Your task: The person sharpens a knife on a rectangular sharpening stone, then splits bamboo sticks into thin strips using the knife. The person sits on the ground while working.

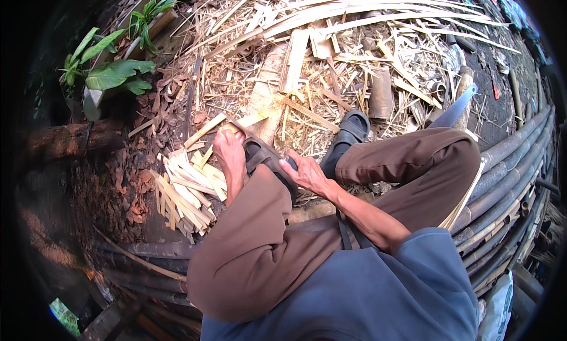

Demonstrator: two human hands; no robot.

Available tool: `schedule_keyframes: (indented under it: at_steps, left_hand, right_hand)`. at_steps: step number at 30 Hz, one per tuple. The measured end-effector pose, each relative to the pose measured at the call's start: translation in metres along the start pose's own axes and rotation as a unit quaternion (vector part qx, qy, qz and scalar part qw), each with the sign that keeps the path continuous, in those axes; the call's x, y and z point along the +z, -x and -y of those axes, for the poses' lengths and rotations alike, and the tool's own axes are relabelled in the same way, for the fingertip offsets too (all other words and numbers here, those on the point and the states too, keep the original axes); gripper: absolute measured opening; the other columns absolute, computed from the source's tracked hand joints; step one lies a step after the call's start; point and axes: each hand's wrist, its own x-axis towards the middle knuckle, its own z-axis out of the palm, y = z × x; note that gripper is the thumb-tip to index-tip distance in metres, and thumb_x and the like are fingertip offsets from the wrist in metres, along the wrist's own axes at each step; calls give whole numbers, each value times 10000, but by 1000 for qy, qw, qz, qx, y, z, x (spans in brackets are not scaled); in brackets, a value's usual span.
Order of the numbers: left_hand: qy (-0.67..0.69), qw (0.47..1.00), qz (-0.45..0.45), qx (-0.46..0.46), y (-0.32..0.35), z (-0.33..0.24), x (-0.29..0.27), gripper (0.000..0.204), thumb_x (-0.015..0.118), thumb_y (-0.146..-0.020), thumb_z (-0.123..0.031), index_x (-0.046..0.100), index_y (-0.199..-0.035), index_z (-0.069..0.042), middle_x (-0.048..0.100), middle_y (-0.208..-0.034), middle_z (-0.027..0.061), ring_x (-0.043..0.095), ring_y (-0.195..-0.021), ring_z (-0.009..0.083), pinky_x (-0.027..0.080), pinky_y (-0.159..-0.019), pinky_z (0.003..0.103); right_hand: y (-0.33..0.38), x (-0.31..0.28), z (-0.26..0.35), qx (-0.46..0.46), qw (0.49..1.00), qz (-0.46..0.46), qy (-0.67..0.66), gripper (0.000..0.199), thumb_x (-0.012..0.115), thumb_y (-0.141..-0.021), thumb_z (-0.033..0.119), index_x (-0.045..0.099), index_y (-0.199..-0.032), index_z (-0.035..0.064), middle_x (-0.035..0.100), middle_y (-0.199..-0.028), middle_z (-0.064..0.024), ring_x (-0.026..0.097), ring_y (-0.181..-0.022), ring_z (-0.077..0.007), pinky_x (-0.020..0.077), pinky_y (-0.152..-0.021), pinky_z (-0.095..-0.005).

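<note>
My left hand (228, 155) is closed around a short pale bamboo strip (253, 119) that sticks out away from me over the ground. My right hand (306, 172) lies against the dark sandal (260, 153) on my left foot. Its fingers curl at something small and dark that I cannot make out. Just left of my left hand lies a pile of cut bamboo sticks (186, 193). Brown trousers (254, 252) cover my bent legs and hide the ground beneath them.
A long blade (456, 106) lies beyond my right knee. Split bamboo strips and shavings (354, 39) litter the ground ahead. Whole dark bamboo poles (514, 175) are stacked on the right. Green plants (112, 72) and a log (65, 141) are on the left.
</note>
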Motion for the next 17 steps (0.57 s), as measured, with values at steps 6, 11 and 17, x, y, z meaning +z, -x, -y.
schedule_keyframes:
  at_steps: [6, 11, 17]
  left_hand:
    - [-28, 999, 9, 23, -3, 4, 2, 333, 383, -1026, -129, 536, -977, 163, 671, -944, 286, 732, -909, 341, 631, -789, 386]
    - [3, 1000, 1, 23, 5, 7, 1, 369, 387, -1031, -140, 537, -941, 185, 679, -949, 299, 739, -875, 325, 631, -793, 379]
    - [76, 996, -18, -29, -12, 17, -12, 346, 439, -1023, -139, 482, -1194, 159, 613, -1160, 371, 719, -932, 396, 630, -765, 404]
  right_hand:
    - [-8, 0, -16, 99, 994, -25, -49, 444, 521, -1000, 449, 597, -1045, 14, 612, -725, -288, 629, -751, -500, 477, -685, -532]
    - [-8, 6, -38, 164, 986, -28, 8, 442, 548, -991, 451, 554, -1018, 10, 596, -762, -312, 613, -756, -512, 461, -673, -547]
    - [-13, 18, -67, 132, 990, -15, -51, 449, 554, -1001, 461, 529, -1098, 24, 639, -814, -269, 700, -824, -373, 483, -728, -514]
